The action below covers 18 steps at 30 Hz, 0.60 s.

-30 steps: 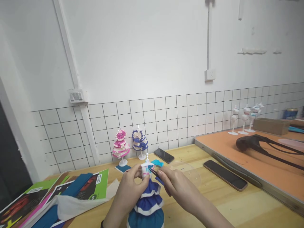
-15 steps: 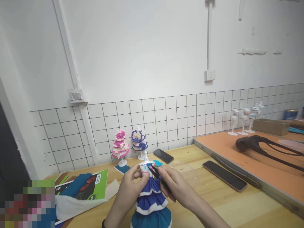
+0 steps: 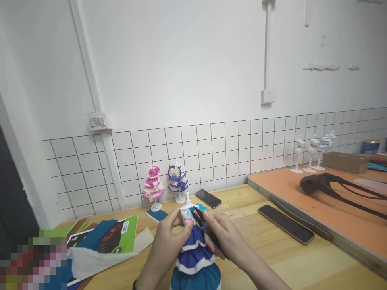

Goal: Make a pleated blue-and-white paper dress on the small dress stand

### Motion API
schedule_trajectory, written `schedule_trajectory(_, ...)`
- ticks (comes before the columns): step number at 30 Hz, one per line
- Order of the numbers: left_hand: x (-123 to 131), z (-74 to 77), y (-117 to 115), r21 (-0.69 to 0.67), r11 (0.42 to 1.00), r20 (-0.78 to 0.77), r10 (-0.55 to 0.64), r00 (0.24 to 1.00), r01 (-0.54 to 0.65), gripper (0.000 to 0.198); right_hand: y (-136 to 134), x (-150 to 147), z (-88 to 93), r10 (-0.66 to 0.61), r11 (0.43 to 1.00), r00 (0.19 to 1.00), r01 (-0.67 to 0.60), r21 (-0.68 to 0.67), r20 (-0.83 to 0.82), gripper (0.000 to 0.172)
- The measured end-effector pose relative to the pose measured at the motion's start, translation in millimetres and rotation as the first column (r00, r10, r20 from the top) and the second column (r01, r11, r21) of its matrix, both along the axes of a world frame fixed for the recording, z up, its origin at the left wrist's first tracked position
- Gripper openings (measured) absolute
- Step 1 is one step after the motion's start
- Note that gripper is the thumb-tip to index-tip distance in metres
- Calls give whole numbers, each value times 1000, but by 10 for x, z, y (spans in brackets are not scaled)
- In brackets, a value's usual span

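Observation:
A small white mannequin (image 3: 186, 213) wears a tiered skirt (image 3: 196, 257) of dark blue ruffles with white edging above a teal layer. My left hand (image 3: 172, 235) is closed around its torso from the left, thumb on the front. In my right hand (image 3: 222, 231) is a pair of black tweezers (image 3: 203, 223), its two pointed tips slightly apart at the chest. There, a small teal piece (image 3: 192, 209) and pink and light blue marks show on the white bodice. Bright blue frilled trim (image 3: 202, 207) sticks out behind the tweezers, near the shoulder.
Two finished mannequins, one pink (image 3: 153, 183) and one blue and cream (image 3: 177, 179), stand by the wall. Two phones, one at the back (image 3: 208, 198) and one at right (image 3: 286, 223), lie on the wooden table. Fabric and packets (image 3: 102, 241) are at left; an orange board (image 3: 332, 201) is at right.
Both hands and the mannequin have shifted slightly right in view. The tweezers stay at the chest, with the grip of both hands unchanged.

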<state>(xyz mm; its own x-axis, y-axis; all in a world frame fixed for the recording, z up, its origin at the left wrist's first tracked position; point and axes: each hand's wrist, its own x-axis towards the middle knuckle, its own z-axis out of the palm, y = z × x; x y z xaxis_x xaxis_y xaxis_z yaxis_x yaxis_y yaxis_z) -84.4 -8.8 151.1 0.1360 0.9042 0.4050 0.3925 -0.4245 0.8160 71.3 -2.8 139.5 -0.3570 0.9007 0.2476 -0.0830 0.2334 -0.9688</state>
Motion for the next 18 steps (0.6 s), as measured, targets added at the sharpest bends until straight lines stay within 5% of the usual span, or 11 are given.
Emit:
schedule_trajectory(8, 13, -108, 54, 251, 952, -225, 232, 947, -174, 9, -18, 2, 21, 34, 963, 988, -72, -260, -148, 42)
schedule_trajectory(18, 15, -130, 57, 358, 913, -314, 315, 895, -196, 9, 25, -6, -11, -7, 951, 992, -32, -307, -123, 40)
